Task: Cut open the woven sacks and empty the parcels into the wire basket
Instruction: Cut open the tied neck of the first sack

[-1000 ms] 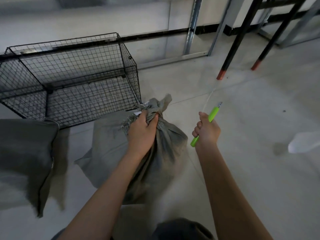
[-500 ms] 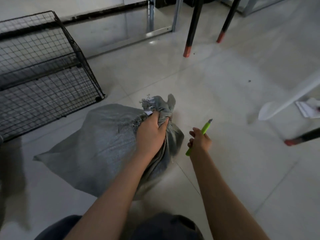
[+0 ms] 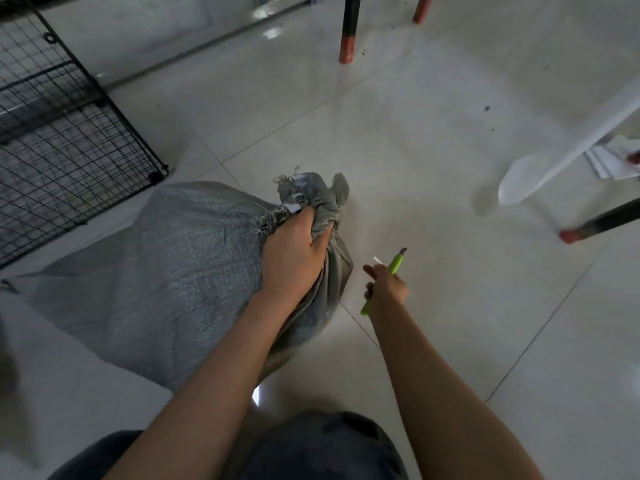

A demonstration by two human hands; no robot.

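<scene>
Your left hand [image 3: 294,258] is clenched round the bunched neck of the grey sack [image 3: 166,278], fingers curled deep into the twisted cloth, with frayed threads and a small white tag poking out just above your knuckles. The sack lies full and rounded on the tiled floor [image 3: 415,150], its bulk spreading to your left and toward you, its gathered neck pointing away from you. Your right hand [image 3: 386,289] sits just to the right of the sack, apart from it, fingers wrapped round the green handle of a knife [image 3: 394,265]. The knife is tilted, blade end up and away from you, and the butt of the handle sticks out below your fist. Your forefinger reaches out toward the sack, and a small pale sliver shows at its tip; you cannot tell what that is. The wire basket [image 3: 69,150] stands at the upper left, its near corner close to the far side of the sack with a strip of floor between them. A black leg [image 3: 347,46] with a red foot stands well beyond the sack. At the right edge a white slanting piece [image 3: 554,157] rests on the floor beside some papers [image 3: 613,161]. Your dark trousers [image 3: 322,445] fill the bottom of the view.
</scene>
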